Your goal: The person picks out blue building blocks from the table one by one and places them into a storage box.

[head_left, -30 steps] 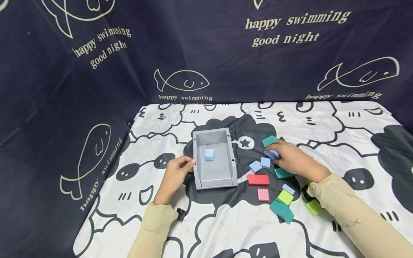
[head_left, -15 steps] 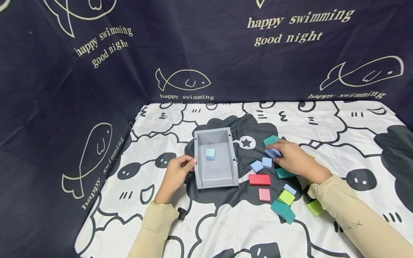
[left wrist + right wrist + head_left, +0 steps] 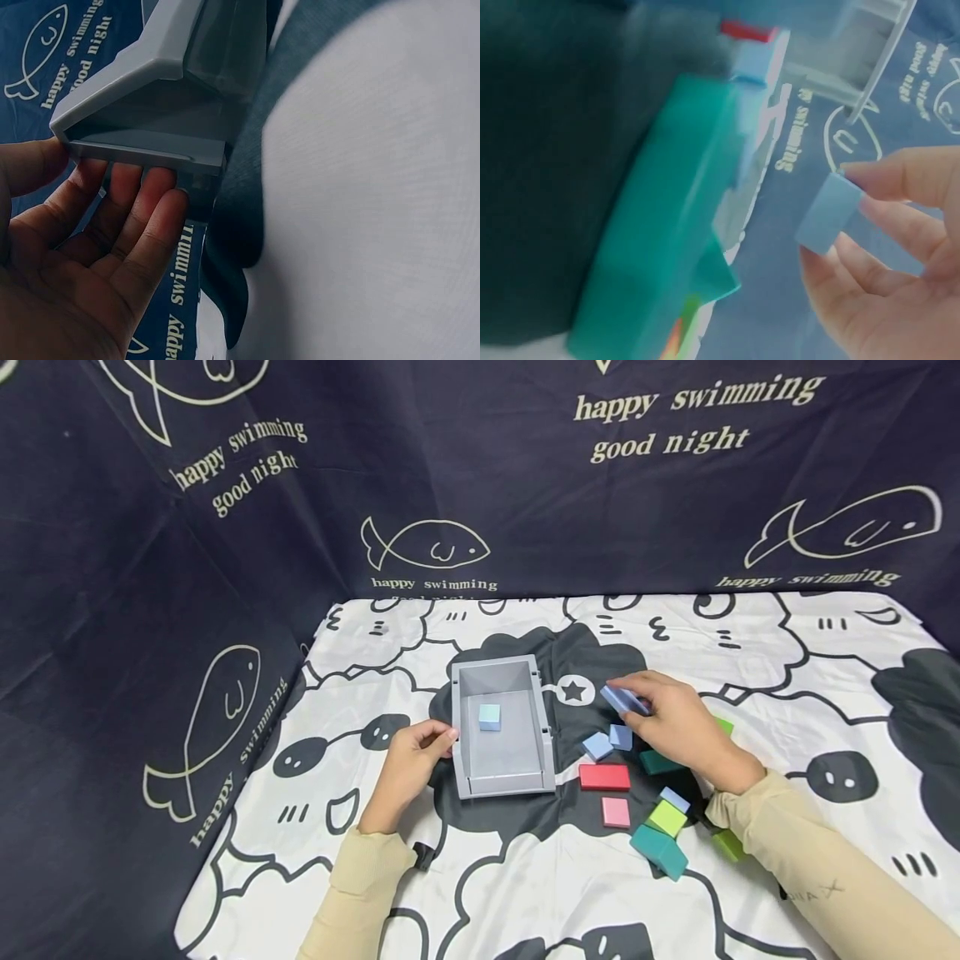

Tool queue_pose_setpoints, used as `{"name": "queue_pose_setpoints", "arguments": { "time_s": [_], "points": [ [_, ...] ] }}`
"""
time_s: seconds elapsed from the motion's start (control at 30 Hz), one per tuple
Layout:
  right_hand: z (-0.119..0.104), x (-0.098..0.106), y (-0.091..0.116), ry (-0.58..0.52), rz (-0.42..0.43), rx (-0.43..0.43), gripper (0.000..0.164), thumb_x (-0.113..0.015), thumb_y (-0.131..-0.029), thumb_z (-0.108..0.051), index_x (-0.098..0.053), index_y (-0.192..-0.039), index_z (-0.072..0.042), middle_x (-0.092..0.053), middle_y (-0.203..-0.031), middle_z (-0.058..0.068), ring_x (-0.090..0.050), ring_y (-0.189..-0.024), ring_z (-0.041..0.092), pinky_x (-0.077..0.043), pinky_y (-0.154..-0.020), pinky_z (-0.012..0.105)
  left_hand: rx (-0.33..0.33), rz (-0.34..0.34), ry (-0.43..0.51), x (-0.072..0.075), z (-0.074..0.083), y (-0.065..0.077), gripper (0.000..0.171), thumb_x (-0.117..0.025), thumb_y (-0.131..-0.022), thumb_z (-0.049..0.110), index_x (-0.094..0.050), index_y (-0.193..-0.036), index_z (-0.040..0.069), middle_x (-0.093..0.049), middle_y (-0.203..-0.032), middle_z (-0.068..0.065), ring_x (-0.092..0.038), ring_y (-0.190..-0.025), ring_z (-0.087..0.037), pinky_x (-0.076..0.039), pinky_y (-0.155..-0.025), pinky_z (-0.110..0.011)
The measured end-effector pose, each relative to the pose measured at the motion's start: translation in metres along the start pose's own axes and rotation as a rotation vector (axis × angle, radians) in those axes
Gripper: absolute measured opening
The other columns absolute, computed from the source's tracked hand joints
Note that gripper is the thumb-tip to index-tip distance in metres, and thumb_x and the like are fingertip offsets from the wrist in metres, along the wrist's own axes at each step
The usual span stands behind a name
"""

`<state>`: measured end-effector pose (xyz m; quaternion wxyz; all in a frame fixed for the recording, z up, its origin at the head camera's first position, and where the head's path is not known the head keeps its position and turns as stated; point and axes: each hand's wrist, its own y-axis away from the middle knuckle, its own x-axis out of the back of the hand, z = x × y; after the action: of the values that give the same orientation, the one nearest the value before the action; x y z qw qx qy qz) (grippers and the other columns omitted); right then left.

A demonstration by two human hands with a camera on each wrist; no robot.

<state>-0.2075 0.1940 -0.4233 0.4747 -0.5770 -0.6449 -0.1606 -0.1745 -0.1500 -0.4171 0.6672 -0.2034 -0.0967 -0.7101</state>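
Note:
A grey plastic bin (image 3: 512, 763) lies on the patterned cloth with a light blue cube (image 3: 490, 717) inside. At its left side my left hand (image 3: 401, 768) holds the rim; in the left wrist view the thumb is at the edge of the bin (image 3: 112, 97) and the fingers curl under it. My right hand (image 3: 678, 727) pinches a blue rectangular block (image 3: 622, 700) between thumb and fingers, above the cloth. The right wrist view shows this block (image 3: 830, 214) tilted at the fingertips. Two small blue cubes (image 3: 597, 746) lie just below that hand.
Nearby lie a red block (image 3: 604, 777), a pink block (image 3: 616, 812), a dark teal block (image 3: 657, 762) and a lime block (image 3: 667, 818) beside a larger teal block (image 3: 660, 852). Another green block (image 3: 727, 843) is partly behind the right sleeve. A dark curtain (image 3: 525, 485) stands behind.
My right hand has lifted the blue block off the cloth and shifted slightly up and left with it. A teal block seen behind it before is now hidden. My left hand stays on the bin.

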Motion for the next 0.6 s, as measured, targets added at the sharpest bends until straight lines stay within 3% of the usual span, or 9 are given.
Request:
{"name": "queue_pose_setpoints", "arguments": {
  "time_s": [0.07,0.4,0.6],
  "points": [
    [-0.006,0.0,0.0,-0.016,0.026,0.011,0.041,-0.068,-0.078,-0.003,-0.065,-0.119,-0.008,-0.064,-0.114,0.008,-0.056,-0.08,0.019,-0.05,-0.066,0.041,-0.002,0.0,-0.005,0.0,0.0,0.001,0.016,-0.061,-0.091,0.005,-0.068,-0.085,-0.009,-0.062,-0.071,-0.022,-0.058,-0.067,-0.026,-0.053,-0.063,-0.037],
    [-0.036,-0.002,-0.005,-0.064,0.152,0.148,0.037,-0.073,-0.078,-0.005,-0.069,-0.115,-0.009,-0.065,-0.114,0.003,-0.056,-0.085,0.009,-0.049,-0.056,0.035,-0.001,0.006,0.017,-0.001,0.0,0.001,0.015,-0.062,-0.09,0.004,-0.067,-0.084,-0.009,-0.062,-0.07,-0.021,-0.055,-0.064,-0.018,-0.052,-0.065,-0.045],
    [-0.057,-0.003,-0.01,-0.103,0.131,0.239,0.038,-0.073,-0.079,-0.009,-0.068,-0.117,-0.009,-0.064,-0.117,0.007,-0.057,-0.096,0.013,-0.052,-0.059,0.035,-0.005,-0.001,0.031,-0.001,0.0,0.001,0.016,-0.061,-0.09,0.003,-0.067,-0.085,-0.011,-0.062,-0.074,-0.028,-0.058,-0.068,-0.03,-0.052,-0.069,-0.055]
  ]
}}
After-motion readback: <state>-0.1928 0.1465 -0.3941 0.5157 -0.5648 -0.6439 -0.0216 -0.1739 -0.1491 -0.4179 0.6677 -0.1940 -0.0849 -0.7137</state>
